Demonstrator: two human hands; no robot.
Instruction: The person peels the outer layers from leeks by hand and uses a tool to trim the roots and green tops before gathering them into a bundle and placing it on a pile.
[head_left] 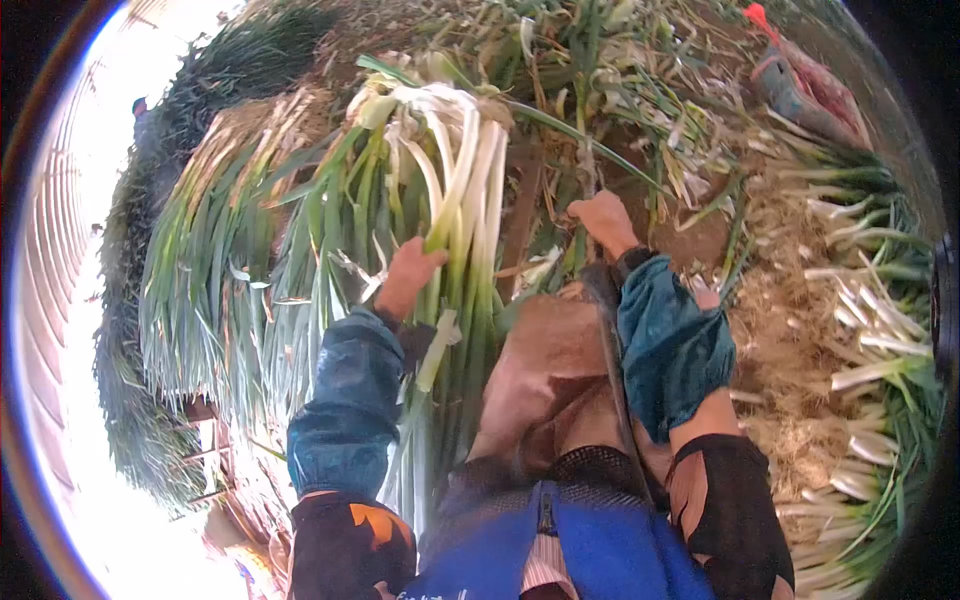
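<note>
Head view | with left hand [410, 275]: touching long white-and-green leafy stalks [468, 205], cannot tell grip | at right hand [605, 222], right of stalks: curled fingers, cannot tell hold

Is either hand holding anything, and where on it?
The left hand seems to hold the onion stalks where white turns green. Whether the right hand holds anything can't be told.

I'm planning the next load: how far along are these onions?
The bare white stalks look cleaned. The left hand is at that bunch; whether the right hand holds anything is unclear. The onions at right, roots on, are probably not yet done.
</note>
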